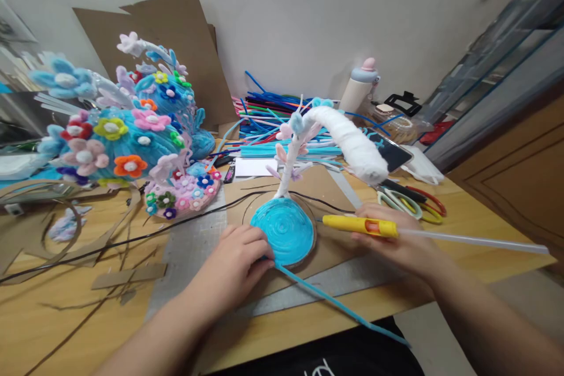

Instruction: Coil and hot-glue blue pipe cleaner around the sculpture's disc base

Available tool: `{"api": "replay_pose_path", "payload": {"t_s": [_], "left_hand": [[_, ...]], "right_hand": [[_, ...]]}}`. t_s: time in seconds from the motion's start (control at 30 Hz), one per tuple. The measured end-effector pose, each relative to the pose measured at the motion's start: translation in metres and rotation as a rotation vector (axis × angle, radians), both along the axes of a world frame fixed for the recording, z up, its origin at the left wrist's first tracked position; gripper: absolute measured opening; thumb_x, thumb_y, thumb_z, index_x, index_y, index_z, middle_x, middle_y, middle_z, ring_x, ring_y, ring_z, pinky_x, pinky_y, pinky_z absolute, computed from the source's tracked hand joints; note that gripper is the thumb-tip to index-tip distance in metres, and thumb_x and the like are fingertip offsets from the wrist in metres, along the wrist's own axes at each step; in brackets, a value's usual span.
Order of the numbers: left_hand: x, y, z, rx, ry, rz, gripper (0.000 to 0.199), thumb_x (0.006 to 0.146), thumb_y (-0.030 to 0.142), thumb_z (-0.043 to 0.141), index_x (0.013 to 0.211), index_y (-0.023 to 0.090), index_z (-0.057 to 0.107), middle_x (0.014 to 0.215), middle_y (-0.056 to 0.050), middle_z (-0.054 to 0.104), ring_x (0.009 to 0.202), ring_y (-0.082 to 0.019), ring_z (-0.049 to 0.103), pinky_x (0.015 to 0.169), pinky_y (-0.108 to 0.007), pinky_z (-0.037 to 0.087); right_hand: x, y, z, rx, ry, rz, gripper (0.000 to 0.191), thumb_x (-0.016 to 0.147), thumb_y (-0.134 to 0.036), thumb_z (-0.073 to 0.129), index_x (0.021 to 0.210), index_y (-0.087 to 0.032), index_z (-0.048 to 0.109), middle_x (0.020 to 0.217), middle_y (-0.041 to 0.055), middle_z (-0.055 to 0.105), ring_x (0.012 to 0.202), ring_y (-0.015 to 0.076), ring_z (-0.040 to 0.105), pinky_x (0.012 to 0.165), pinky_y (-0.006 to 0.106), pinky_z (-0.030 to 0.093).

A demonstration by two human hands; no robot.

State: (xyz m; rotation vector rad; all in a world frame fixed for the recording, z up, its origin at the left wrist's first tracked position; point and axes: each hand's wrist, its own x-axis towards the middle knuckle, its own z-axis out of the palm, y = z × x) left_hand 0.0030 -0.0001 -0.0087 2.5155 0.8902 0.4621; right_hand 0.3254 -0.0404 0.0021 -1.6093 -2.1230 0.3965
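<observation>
A round base (282, 224) covered in coiled blue pipe cleaner lies on cardboard, and a white wrapped stem (288, 167) with small flowers rises from its back edge and curves over to the right. My left hand (244, 255) presses at the base's lower left edge, fingers closed on a blue pipe cleaner (335, 301) whose loose length trails toward the lower right. On the other side, my right hand (392, 241) is wrapped round a yellow hot glue gun (359, 225). A clear glue stick (480, 240) sticks out of its rear, and its nozzle points toward the base.
Finished flower-covered pieces (118, 141) stand at the left. Bundles of pipe cleaners (273, 123) lie along the wall, near a white bottle (356, 85). Scissors (412, 202) rest at the right. A black cord (163, 231) crosses the table. Cardboard scraps (130, 276) lie at the left.
</observation>
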Motion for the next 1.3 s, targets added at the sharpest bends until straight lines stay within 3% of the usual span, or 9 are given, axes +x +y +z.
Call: {"api": "replay_pose_path", "payload": {"t_s": [0.33,0.53,0.77,1.3], "left_hand": [[0.000,0.000,0.000,0.005,0.006,-0.001,0.008,0.091,0.022,0.058,0.087,0.024,0.064,0.091,-0.001,0.064,0.089,-0.020,0.055,0.076,-0.035,0.033],[0.001,0.001,0.000,0.008,0.011,-0.005,0.007,0.091,0.022,0.058,0.087,0.023,0.064,0.089,-0.001,0.064,0.088,-0.020,0.055,0.076,-0.035,0.033],[0.001,0.001,0.000,0.011,0.006,-0.010,0.008,0.091,0.022,0.057,0.087,0.023,0.063,0.090,0.000,0.064,0.089,-0.020,0.054,0.075,-0.035,0.032],[0.000,0.001,-0.001,0.000,0.009,0.001,0.007,0.091,0.024,0.058,0.087,0.023,0.064,0.089,0.000,0.064,0.088,-0.020,0.055,0.075,-0.035,0.032]], "right_hand": [[-0.011,0.008,-0.007,-0.049,-0.029,-0.062,0.033,0.087,-0.054,0.055,0.075,-0.024,0.057,0.076,0.0034,0.062,0.070,0.0203,0.058,0.065,0.036,0.043],[-0.019,0.021,-0.009,-0.023,0.062,-0.093,0.033,0.086,-0.053,0.056,0.077,-0.022,0.061,0.077,0.0032,0.064,0.073,0.0200,0.060,0.065,0.034,0.045],[-0.029,0.033,-0.012,-0.017,0.025,-0.140,0.037,0.084,-0.058,0.056,0.074,-0.022,0.060,0.075,0.0026,0.063,0.073,0.0212,0.060,0.064,0.035,0.044],[-0.019,0.020,-0.011,-0.058,-0.055,-0.140,0.042,0.084,-0.061,0.055,0.066,-0.023,0.058,0.067,0.0020,0.060,0.062,0.0179,0.055,0.056,0.033,0.040]]}}
